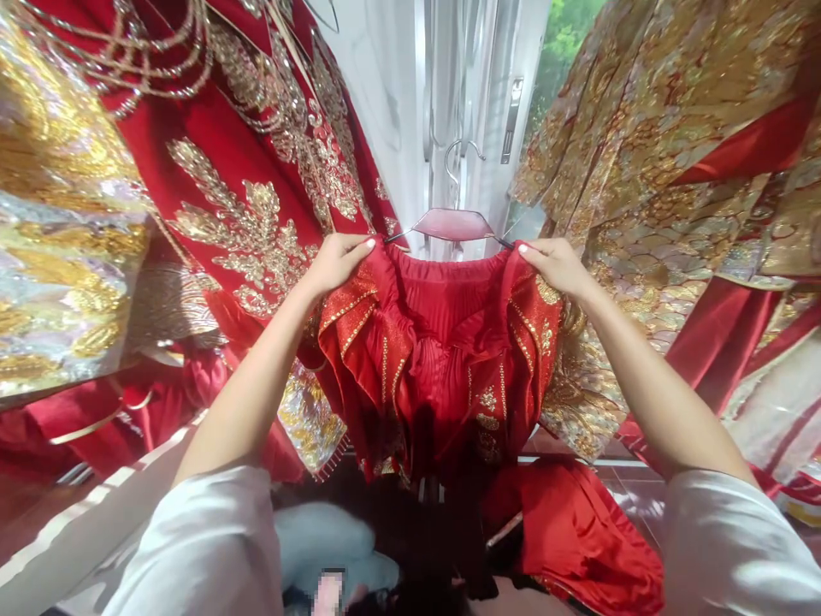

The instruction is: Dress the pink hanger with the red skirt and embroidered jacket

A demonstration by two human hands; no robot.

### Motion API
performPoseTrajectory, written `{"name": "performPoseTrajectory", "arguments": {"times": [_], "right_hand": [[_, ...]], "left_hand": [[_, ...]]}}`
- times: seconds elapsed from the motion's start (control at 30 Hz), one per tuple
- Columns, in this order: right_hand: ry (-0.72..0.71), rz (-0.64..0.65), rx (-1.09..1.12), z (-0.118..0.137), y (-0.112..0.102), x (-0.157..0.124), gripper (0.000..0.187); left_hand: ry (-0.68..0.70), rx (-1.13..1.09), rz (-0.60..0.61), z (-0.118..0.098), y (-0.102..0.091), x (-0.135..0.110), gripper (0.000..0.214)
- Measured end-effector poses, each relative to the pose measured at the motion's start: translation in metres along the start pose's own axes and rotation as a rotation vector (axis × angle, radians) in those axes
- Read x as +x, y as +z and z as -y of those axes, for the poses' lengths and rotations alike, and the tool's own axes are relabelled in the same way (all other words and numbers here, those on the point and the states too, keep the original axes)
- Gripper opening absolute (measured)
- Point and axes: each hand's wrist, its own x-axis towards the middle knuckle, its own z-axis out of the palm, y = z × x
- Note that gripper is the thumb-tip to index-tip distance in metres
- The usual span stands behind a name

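Note:
A red dress with gold-beaded, layered shoulder pieces hangs on a clothes hanger in front of me. The hanger has a pinkish-red middle plate and a metal hook that points up. My left hand is closed on the dress at its left shoulder, thumb on top, by the end of the hanger. At the other shoulder my right hand pinches the cloth the same way. Both arms reach forward, and the dress hangs down between them. Its lower part falls into dark shadow.
A red garment with gold beading hangs at the left, beside a gold sequinned cloth. Gold patterned garments hang at the right. Behind stands a white door frame. Red cloth lies low at the right.

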Motion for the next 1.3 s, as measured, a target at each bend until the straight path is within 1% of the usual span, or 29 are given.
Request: {"name": "performPoseTrajectory", "arguments": {"times": [0.1,0.23,0.27,0.33,0.4,0.43,0.5,0.57,0.6,0.63,0.73,0.8,0.9,1.0,1.07,1.13,1.2,1.23,1.3], "right_hand": [[0.013,-0.034,0.013,-0.001,0.002,0.008,0.051],[0.024,-0.031,0.037,0.001,0.003,0.021,0.054],[0.033,-0.049,0.054,0.001,0.003,0.024,0.054],[0.054,-0.125,0.105,0.001,0.001,0.029,0.055],[0.067,-0.202,0.163,0.002,0.0,0.032,0.056],[0.069,-0.216,0.181,0.004,0.0,0.032,0.057],[0.07,-0.174,0.161,0.008,0.001,0.032,0.057],[0.066,-0.094,0.082,0.012,0.003,0.03,0.059],[0.059,-0.076,0.038,0.013,0.004,0.029,0.06],[0.054,-0.089,0.0,0.013,0.003,0.028,0.061],[0.081,-0.215,-0.04,0.011,-0.001,0.027,0.063],[0.118,-0.255,-0.042,0.011,-0.003,0.028,0.062],[0.116,-0.188,-0.148,0.02,0.001,0.029,0.062],[0.098,-0.11,-0.375,0.038,0.014,0.026,0.059],[0.087,-0.076,-0.515,0.052,0.023,0.017,0.055],[0.074,-0.063,-0.636,0.066,0.032,0.004,0.053],[0.091,-0.091,-0.73,0.078,0.042,-0.013,0.061],[0.123,-0.108,-0.766,0.082,0.047,-0.021,0.067],[0.219,-0.107,-0.805,0.085,0.059,-0.035,0.074]], "left_hand": [[0.059,-0.03,-0.042,0.003,0.003,0.011,0.054],[0.108,-0.084,0.008,-0.001,0.013,0.037,0.054],[0.108,-0.1,0.006,-0.003,0.017,0.044,0.054],[0.103,-0.148,-0.01,-0.006,0.022,0.054,0.055],[0.097,-0.198,-0.007,-0.007,0.025,0.056,0.057],[0.092,-0.208,0.007,-0.008,0.025,0.055,0.058],[0.07,-0.181,0.034,-0.008,0.022,0.048,0.06],[0.033,-0.113,0.045,-0.007,0.018,0.039,0.061],[0.009,-0.081,0.048,-0.007,0.016,0.034,0.06],[-0.019,-0.057,0.053,-0.007,0.014,0.03,0.059],[-0.095,-0.027,0.046,-0.006,0.013,0.023,0.055],[-0.112,-0.028,0.033,-0.007,0.016,0.022,0.053],[-0.092,-0.002,0.006,-0.012,0.023,0.023,0.053],[-0.1,0.095,-0.07,-0.019,0.029,0.02,0.053],[-0.127,0.16,-0.095,-0.025,0.031,0.016,0.049],[-0.135,0.186,-0.093,-0.033,0.032,0.012,0.044],[-0.082,0.197,-0.084,-0.048,0.036,0.012,0.046],[-0.027,0.219,-0.075,-0.057,0.039,0.015,0.048],[0.13,0.316,-0.034,-0.079,0.051,0.029,0.05]]}}
